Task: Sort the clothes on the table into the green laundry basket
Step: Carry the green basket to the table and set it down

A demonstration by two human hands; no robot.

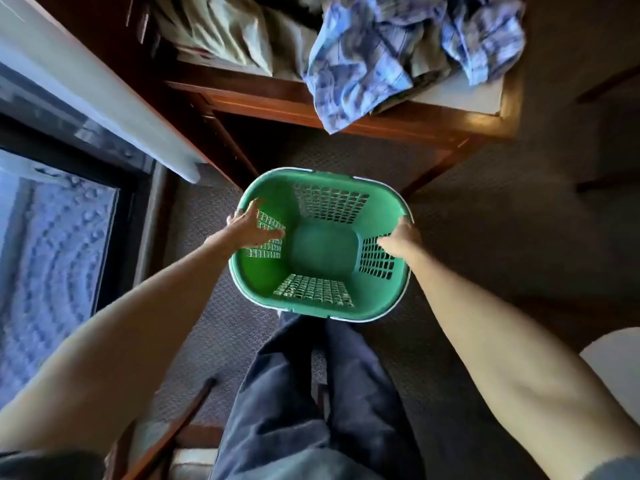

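The green laundry basket (323,310) stands on the carpet just in front of my legs, and nothing lies inside it. My left hand (251,226) sits over its left rim with fingers spread apart, thumb reaching inside. My right hand (403,239) rests on the right rim, fingers curled around the edge. On the wooden table (381,124) beyond the basket lies a crumpled blue plaid shirt (374,64), one corner hanging over the front edge. A pale beige garment (221,32) lies to its left on the tabletop.
A window with a white sill (86,95) runs along the left. A dark chair (609,140) stands at the right. Something white (620,368) shows at the lower right edge. Dark patterned carpet (467,258) covers the floor around the basket.
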